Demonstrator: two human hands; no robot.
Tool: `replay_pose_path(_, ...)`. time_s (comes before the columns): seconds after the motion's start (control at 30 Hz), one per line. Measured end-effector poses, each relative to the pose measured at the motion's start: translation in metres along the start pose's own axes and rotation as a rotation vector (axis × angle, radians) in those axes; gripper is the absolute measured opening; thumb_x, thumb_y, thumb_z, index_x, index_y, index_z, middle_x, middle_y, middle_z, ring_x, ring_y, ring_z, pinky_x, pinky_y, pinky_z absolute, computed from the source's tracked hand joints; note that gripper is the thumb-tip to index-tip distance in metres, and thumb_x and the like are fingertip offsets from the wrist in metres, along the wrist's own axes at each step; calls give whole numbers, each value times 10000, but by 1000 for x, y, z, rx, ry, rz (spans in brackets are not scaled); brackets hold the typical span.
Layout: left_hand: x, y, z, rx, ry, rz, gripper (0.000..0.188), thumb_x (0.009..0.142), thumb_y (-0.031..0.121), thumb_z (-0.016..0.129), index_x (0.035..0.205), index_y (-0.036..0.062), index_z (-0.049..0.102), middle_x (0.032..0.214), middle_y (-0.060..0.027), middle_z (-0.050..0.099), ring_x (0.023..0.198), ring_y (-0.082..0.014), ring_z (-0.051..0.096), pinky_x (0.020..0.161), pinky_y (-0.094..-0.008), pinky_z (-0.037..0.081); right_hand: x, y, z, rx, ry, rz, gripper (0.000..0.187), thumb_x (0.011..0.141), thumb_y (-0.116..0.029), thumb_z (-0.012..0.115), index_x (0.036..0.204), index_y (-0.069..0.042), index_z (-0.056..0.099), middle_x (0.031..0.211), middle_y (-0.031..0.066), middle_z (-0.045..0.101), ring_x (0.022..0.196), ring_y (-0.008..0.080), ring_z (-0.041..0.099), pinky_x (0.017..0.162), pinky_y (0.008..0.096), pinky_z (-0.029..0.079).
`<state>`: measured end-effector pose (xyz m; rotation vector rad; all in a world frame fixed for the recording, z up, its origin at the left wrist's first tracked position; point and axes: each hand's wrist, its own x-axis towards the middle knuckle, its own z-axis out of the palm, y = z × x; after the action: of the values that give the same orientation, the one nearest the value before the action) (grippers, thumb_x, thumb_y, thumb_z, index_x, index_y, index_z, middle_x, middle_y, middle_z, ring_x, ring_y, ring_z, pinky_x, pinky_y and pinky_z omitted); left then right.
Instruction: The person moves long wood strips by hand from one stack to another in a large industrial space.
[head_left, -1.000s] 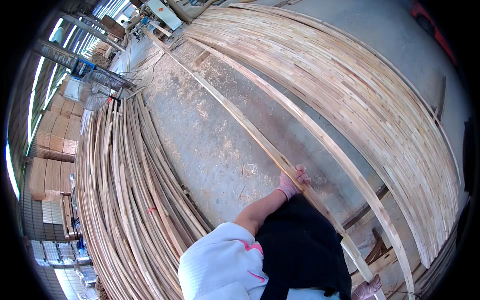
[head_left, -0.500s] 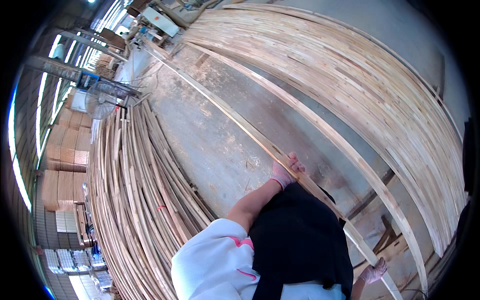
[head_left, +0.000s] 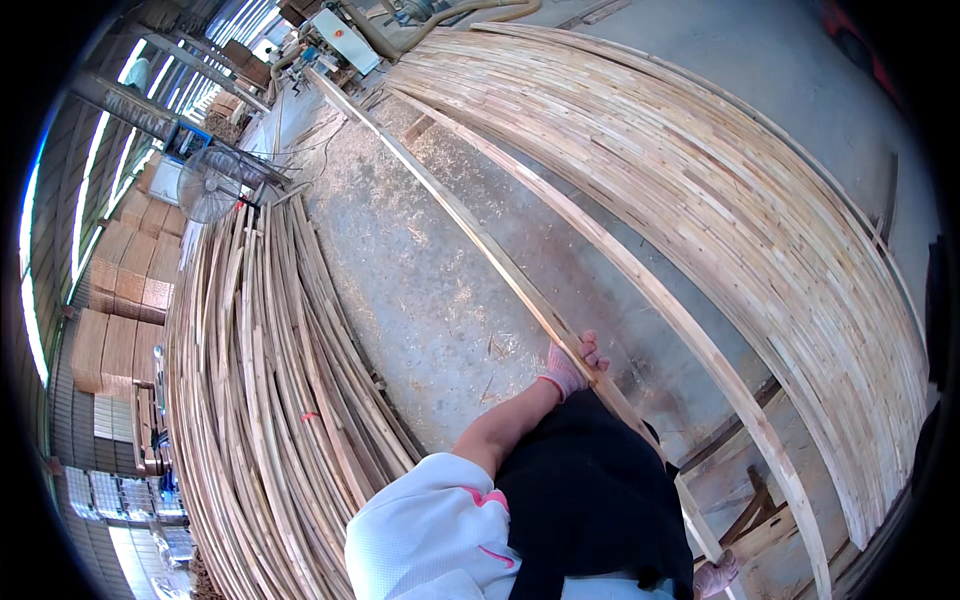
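Holding a long wooden strip (head_left: 497,258) with the left hand (head_left: 572,366), in a pale pink glove. Closed snugly around the strip, with curled fingers peeking out past its right edge. Farther back, near the bottom of the view, gripping the same strip with the right hand (head_left: 716,574), folded down on it and partly hidden. Cannot tell where that thumb sits. Between the two hands, a black apron (head_left: 595,490), covering a bit of the strip.

Ahead of the left hand, a long straight run of strip, reaching toward a white machine (head_left: 342,38) far away. To the left of the left hand, lots of open room on the gray floor (head_left: 400,290), with wood crumbs here and there. Beyond that room, the uneven edge of a big pile of strips (head_left: 265,370), with a round fan (head_left: 208,185) by its far end. To the right of the left hand, a narrower bit of floor, then a second strip (head_left: 690,325), well apart from the fingers. Past that, one more gap, then a wide, flat layer of strips (head_left: 690,180). Just right of the right hand, less room, with wood bars (head_left: 775,525) close by
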<state>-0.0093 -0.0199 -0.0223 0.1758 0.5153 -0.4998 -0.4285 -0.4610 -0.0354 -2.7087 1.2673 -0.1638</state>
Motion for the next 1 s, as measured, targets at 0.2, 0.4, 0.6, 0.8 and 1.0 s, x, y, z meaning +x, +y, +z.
replay_pose_path(0.2, -13, 4, -4, 17, 291, 30, 811, 840, 738, 165, 927, 46, 580, 595, -74, 510, 538, -260, 489, 677, -459, 477, 5, 20, -11, -180, -155, -542, 224, 894, -267, 556, 963, -71, 639, 836, 103, 636, 728, 237, 605, 607, 368, 488)
replay_pose_path(0.4, -20, 9, -36, 295, 490, -56, 556, 874, 638, 377, 890, 122, 584, 771, -65, 585, 655, -252, 565, 631, -393, 478, 31, -105, 0, -16, -568, -46, 192, 676, -173, 742, 810, -61, 661, 741, 150, 635, 724, 298, 628, 642, 401, 477)
replay_pose_path(0.6, -21, -28, -67, 264, 149, -350, 337, 852, 478, 572, 812, 143, 562, 728, -43, 530, 593, -204, 471, 530, -312, 387, 48, -266, 39, 184, -900, -363, 407, 729, -405, 681, 935, -57, 636, 859, 166, 653, 854, 306, 630, 742, 411, 468)
replay_pose_path(0.8, -44, -57, -32, 460, 93, -477, 363, 835, 352, 633, 1077, 83, 601, 1057, -104, 607, 1047, -259, 533, 965, -379, 385, 40, -387, 19, 315, -1155, -566, 489, 843, -466, 557, 1054, -29, 617, 886, 146, 649, 797, 213, 628, 711, 308, 472)
replay_pose_path(1.0, -60, -45, 1, 579, 122, -278, 338, 847, 320, 630, 1084, 81, 601, 1089, -84, 619, 1043, -261, 566, 957, -419, 412, 97, -227, 23, 539, -1145, -83, 415, 869, -380, 573, 1034, -2, 617, 769, 64, 595, 681, 140, 535, 685, 303, 466)
